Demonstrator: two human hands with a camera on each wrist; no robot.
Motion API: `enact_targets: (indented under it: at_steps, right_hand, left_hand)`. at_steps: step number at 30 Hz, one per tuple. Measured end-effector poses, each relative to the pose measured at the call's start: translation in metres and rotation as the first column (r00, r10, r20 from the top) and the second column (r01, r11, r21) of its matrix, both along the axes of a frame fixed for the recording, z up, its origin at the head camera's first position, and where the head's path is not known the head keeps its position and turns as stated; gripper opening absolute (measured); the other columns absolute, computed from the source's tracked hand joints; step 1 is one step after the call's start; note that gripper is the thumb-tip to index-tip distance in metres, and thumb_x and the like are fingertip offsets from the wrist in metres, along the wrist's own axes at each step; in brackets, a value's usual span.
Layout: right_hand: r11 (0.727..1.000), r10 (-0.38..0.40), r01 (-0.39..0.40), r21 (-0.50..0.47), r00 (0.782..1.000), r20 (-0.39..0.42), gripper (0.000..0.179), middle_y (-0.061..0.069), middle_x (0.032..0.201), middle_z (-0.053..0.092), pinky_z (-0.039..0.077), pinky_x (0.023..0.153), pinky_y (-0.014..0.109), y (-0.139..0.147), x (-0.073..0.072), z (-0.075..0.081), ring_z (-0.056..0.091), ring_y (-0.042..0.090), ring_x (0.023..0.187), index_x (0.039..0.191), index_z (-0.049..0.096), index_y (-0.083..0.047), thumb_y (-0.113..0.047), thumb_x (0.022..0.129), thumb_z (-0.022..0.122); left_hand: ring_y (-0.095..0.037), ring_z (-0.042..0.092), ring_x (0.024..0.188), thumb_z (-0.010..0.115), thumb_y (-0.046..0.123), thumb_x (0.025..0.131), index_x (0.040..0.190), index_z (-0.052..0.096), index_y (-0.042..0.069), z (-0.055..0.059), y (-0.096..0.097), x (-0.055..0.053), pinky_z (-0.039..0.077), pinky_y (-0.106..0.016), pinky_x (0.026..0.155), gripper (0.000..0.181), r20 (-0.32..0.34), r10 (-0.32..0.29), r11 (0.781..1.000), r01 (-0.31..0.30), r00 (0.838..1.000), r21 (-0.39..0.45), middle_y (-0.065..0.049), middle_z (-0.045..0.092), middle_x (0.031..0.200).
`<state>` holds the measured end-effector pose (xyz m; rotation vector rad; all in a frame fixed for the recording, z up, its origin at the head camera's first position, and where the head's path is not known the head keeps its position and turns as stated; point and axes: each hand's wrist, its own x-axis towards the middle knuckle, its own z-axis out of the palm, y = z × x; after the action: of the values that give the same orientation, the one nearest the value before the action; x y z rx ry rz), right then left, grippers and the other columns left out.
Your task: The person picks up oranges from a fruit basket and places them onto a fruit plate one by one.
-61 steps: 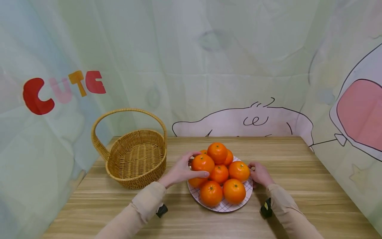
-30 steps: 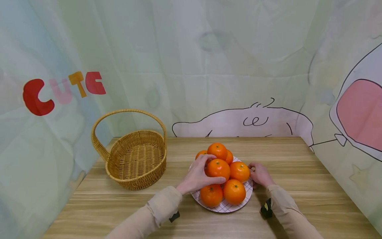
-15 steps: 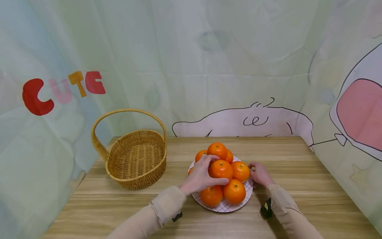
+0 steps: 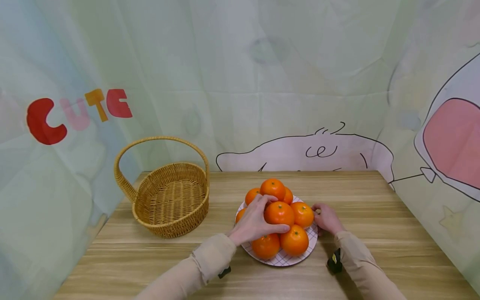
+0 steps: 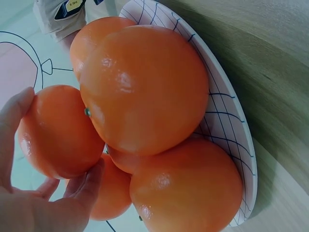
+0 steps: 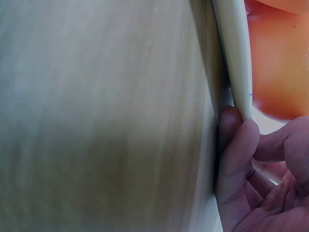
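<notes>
My left hand [image 4: 253, 218] grips a mandarin [image 4: 279, 213] between thumb and fingers, at the middle of the pile. In the left wrist view, the held mandarin [image 5: 60, 133] sits against a larger-looking mandarin [image 5: 145, 89] beside it. Several more mandarins [image 4: 294, 240] lie on a round white plate [image 4: 282, 261] with a grid pattern; my left hand partly covers some of them. At the plate's right edge is my right hand [image 4: 327, 218]. Seen from the right wrist, its fingers [image 6: 241, 145] curl at the plate rim [image 6: 236, 58], with the thumb on the fruit side.
A wicker basket [image 4: 170, 230] with a tall arched handle [image 4: 163, 138] stands on the table's left side, with no fruit inside. The wooden table [image 4: 375, 250] ends at a printed curtain [image 4: 300, 83] behind and on both sides.
My left hand has carried the mandarin rightward from the pile's left side to its middle, with only a slight shift in the last half second. The right hand stays at the plate's edge.
</notes>
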<state>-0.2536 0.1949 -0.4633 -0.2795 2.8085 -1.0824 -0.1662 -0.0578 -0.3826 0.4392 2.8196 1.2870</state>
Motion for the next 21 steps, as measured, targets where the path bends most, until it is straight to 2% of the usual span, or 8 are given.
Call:
enact_targets:
  at_steps: [6,14,21]
  right_hand:
    - [1.0,-0.004,0.005,-0.02,1.0,0.028,0.022,0.015,0.076,0.062,0.052,0.043,0.028,0.0003,-0.001,-0.0013,0.053,0.01,0.042,0.109,0.06,0.011,-0.005,0.096,0.052]
    - [1.0,0.0,0.0,-0.003,1.0,0.009,0.021,0.014,0.076,0.061,0.051,0.043,0.028,0.0006,-0.0013,-0.0007,0.052,0.01,0.042,0.107,0.061,0.01,-0.005,0.095,0.052]
    - [0.999,-0.004,0.006,-0.038,0.999,0.034,0.021,0.014,0.075,0.061,0.053,0.043,0.03,0.0006,-0.0002,-0.0002,0.054,0.011,0.042,0.107,0.06,0.011,-0.004,0.095,0.052]
  left_hand:
    - [-0.023,0.055,0.119,0.084,0.049,0.076,0.133,0.052,0.019,-0.0002,0.0012,-0.0004,0.048,-0.046,0.105,0.072,-0.002,-0.001,1.0,0.001,1.0,-0.004,-0.007,0.049,0.138]
    - [-0.023,0.054,0.12,0.084,0.05,0.075,0.134,0.052,0.02,-0.0009,0.0018,-0.0008,0.047,-0.047,0.106,0.073,0.014,-0.014,1.0,0.014,1.0,-0.02,-0.008,0.049,0.137]
    - [-0.023,0.054,0.119,0.084,0.051,0.075,0.133,0.052,0.02,-0.0018,0.0022,-0.0006,0.046,-0.047,0.105,0.073,0.015,-0.015,1.0,0.015,1.0,-0.027,-0.007,0.049,0.136]
